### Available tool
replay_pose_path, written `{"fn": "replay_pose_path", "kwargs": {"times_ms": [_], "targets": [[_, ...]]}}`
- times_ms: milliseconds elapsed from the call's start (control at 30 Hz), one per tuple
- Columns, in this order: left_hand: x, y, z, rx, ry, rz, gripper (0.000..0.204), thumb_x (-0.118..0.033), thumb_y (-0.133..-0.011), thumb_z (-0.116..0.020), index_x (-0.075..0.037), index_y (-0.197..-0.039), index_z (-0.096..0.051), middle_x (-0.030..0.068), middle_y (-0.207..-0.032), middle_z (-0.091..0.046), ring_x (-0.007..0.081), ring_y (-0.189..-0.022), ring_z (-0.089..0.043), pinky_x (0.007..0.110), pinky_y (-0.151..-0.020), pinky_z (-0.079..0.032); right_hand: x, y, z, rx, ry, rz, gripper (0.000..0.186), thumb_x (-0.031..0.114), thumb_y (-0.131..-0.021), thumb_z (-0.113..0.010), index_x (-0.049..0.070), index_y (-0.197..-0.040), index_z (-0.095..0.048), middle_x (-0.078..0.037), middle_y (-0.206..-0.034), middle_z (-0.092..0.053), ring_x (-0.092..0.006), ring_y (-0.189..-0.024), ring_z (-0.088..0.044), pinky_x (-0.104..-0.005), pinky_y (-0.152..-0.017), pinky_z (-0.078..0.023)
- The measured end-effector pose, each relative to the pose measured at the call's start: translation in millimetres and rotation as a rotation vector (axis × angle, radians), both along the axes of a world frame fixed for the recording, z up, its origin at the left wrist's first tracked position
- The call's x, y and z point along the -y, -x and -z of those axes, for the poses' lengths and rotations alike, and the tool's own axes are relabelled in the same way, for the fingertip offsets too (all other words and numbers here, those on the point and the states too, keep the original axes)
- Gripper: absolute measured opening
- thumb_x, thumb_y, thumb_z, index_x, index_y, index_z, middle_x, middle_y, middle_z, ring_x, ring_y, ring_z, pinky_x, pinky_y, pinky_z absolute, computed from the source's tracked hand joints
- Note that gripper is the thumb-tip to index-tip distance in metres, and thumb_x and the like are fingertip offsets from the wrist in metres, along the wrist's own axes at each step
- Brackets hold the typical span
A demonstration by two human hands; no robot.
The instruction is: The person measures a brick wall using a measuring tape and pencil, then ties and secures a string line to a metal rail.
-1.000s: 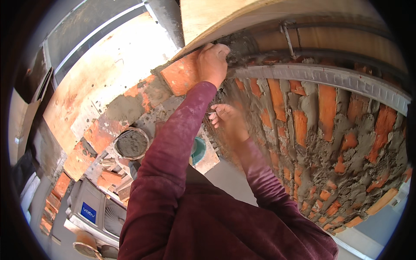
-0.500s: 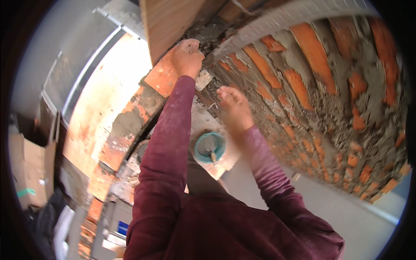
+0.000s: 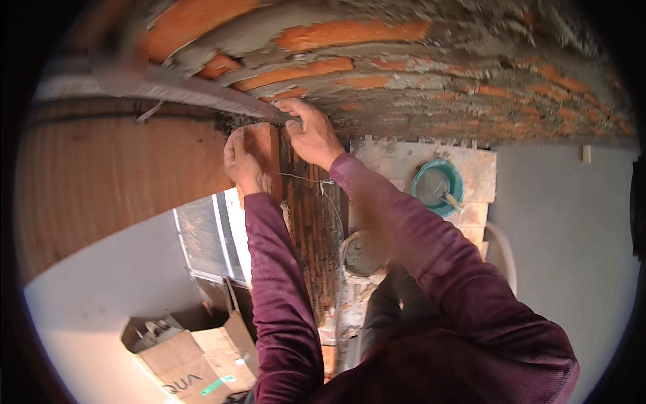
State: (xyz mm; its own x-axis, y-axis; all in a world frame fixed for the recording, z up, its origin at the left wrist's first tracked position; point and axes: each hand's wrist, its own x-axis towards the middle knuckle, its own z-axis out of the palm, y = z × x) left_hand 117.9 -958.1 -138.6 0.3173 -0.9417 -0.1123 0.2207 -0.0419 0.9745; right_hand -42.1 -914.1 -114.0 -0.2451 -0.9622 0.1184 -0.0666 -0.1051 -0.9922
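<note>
At the far left of centre, an orange brick (image 3: pixel 267 145) sits beside a wooden panel (image 3: pixel 121 175). The left hand (image 3: pixel 244 165) touches it; whether its grip pinches cannot be told. The right hand (image 3: pixel 315 138) has thumb and fingers parted. Even, steady pressure should keep the brick aligned.

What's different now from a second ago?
The view has swung round: the wall shows along the top, not the right. The right hand has moved up beside the brick, near the metal strip; touching, I can't tell. The left hand is still at the brick.
</note>
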Motion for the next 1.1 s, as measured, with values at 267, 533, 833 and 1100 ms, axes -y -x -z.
{"fn": "replay_pose_path", "kwargs": {"times_ms": [267,533,833,1100], "targets": [[-5.9,16.4,-38.9,0.000,-0.033,0.005,0.021,-0.014,-0.100,-0.053,0.002,-0.113,-0.058,0.0081,-0.099,-0.063,0.0162,-0.087,-0.061,0.029,-0.078,-0.054,-12.2,-10.9,3.4,0.000,0.037,-0.009,0.039,0.001,-0.088,-0.053,0.004,-0.127,-0.056,-0.017,-0.131,-0.054,-0.0333,-0.124,-0.050,-0.0382,-0.106,-0.039],[-1.2,5.4,-29.4,0.107,0.000,0.062,0.026,-0.019,-0.100,-0.056,-0.001,-0.118,-0.056,0.0111,-0.104,-0.066,0.0138,-0.085,-0.064,0.021,-0.057,-0.047,-5.7,-12.4,2.3,0.011,0.028,0.015,0.055,-0.011,-0.075,-0.043,0.004,-0.125,-0.058,-0.016,-0.127,-0.055,-0.0319,-0.118,-0.053,-0.0361,-0.098,-0.043],[-17.5,18.7,-56.0,0.020,0.047,-0.013,0.021,-0.014,-0.100,-0.053,0.002,-0.112,-0.059,0.0077,-0.098,-0.066,0.0121,-0.085,-0.062,0.026,-0.071,-0.053,-17.3,-7.2,-26.0,-0.222,0.217,0.027,0.052,-0.006,-0.075,-0.051,0.004,-0.126,-0.056,-0.016,-0.118,-0.058,-0.0342,-0.111,-0.055,-0.0408,-0.100,-0.044],[-78.0,8.2,-77.9,0.036,-0.081,-0.073,0.013,-0.017,-0.096,-0.062,-0.005,-0.100,-0.062,-0.0091,-0.061,-0.043,-0.0011,-0.047,-0.029,0.018,-0.041,-0.021,-7.5,10.0,-51.3,-0.096,0.028,-0.151,0.043,0.002,-0.085,-0.051,0.007,-0.126,-0.058,-0.014,-0.084,-0.067,-0.0287,-0.077,-0.066,-0.0391,-0.079,-0.052]]}}
